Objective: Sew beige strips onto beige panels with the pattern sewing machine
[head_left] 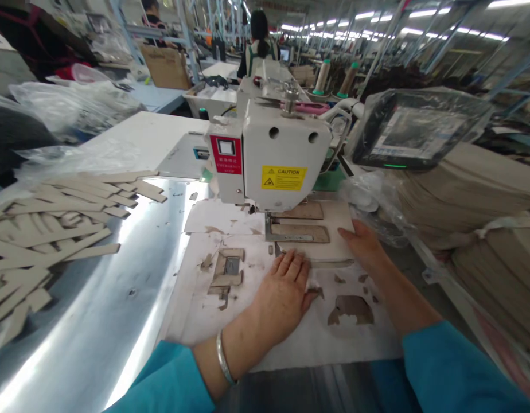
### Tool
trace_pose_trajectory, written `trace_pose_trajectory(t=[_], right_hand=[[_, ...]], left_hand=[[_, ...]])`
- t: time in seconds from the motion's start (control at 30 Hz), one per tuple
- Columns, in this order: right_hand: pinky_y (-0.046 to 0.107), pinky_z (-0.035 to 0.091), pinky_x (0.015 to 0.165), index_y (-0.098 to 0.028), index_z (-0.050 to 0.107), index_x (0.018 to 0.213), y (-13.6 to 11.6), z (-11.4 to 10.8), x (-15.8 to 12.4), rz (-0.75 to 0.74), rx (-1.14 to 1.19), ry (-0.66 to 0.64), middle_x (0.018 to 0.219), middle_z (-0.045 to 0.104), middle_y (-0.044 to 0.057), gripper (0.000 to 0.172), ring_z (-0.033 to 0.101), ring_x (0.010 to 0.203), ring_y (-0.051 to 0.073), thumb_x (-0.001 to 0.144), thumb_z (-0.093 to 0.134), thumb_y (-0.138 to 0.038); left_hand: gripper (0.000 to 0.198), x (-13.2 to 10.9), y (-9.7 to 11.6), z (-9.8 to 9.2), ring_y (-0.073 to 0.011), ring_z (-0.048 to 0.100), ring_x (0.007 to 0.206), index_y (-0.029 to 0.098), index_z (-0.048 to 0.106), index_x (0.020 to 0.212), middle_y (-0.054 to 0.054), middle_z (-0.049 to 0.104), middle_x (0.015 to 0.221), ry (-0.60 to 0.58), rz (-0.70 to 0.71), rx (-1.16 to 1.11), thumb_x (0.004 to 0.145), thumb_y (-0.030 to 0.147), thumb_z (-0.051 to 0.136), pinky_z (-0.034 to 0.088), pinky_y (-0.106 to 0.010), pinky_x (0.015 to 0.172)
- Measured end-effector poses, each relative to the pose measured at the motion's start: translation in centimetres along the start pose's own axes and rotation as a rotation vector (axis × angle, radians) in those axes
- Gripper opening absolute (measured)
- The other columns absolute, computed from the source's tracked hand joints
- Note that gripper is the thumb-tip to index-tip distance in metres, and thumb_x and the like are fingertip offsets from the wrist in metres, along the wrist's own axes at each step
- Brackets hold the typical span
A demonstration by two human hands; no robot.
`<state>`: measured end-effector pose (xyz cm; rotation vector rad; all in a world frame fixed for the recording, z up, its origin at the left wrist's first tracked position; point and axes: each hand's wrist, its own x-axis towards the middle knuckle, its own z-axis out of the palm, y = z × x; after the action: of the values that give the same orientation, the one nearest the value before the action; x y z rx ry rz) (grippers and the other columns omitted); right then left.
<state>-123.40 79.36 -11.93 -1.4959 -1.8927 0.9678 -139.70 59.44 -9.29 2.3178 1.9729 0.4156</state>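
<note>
Since both hands lie flat and open, gripping nothing, they look like they're pinning the template (291, 321) down on the desk (119, 298). Left hand (284, 292) presses near the middle, fingers just short of the machine (273, 160) foot; right hand (363, 244) steadies the far right edge beside the tan piece (301, 232) under the needle. Cut strips (54, 223) sit piled far left, probably within easy reach.

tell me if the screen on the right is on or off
On. The screen, wrapped in clear plastic, shows a lit display, and a green light glows along its lower edge.
</note>
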Motion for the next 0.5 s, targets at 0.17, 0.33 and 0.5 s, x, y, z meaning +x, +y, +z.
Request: trace_pose_trajectory(t=[0.17, 0.33, 0.5], right_hand=[[0.046, 0.054, 0.084, -0.018, 0.063, 0.113, -1.1, 1.0, 1.7, -0.007, -0.210, -0.091, 0.104, 0.071, 0.013, 0.039, 0.067, 0.096, 0.033, 0.079, 0.052, -0.035], [0.044, 0.054, 0.082, -0.020, 0.063, 0.110, -0.5, -0.4, 1.6, -0.009, -0.160, -0.166, 0.101, 0.072, 0.011, 0.036, 0.068, 0.094, 0.031, 0.081, 0.050, -0.036], [0.046, 0.052, 0.088, -0.018, 0.062, 0.113, -0.6, 0.0, 1.0, -0.082, -0.320, -0.114, 0.106, 0.070, 0.015, 0.038, 0.066, 0.101, 0.034, 0.083, 0.047, -0.037]], left_hand=[[0.061, -0.6, -0.1, 0.0, -0.0361, 0.039, 0.141, 0.007, 0.047, 0.141, -0.017, 0.047, 0.150, -0.039, -0.047, 0.077, 0.097, 0.048, 0.043, 0.038, -0.051, 0.116], [0.066, -0.5, 0.0, -0.2, -0.0370, 0.039, 0.141, 0.004, 0.044, 0.142, -0.019, 0.045, 0.151, -0.056, -0.071, 0.103, 0.096, 0.050, 0.044, 0.038, -0.049, 0.117], [0.069, -0.4, 0.2, -0.4, -0.0404, 0.036, 0.142, 0.003, 0.042, 0.144, -0.021, 0.042, 0.152, -0.100, -0.118, 0.109, 0.095, 0.051, 0.045, 0.037, -0.052, 0.116]])
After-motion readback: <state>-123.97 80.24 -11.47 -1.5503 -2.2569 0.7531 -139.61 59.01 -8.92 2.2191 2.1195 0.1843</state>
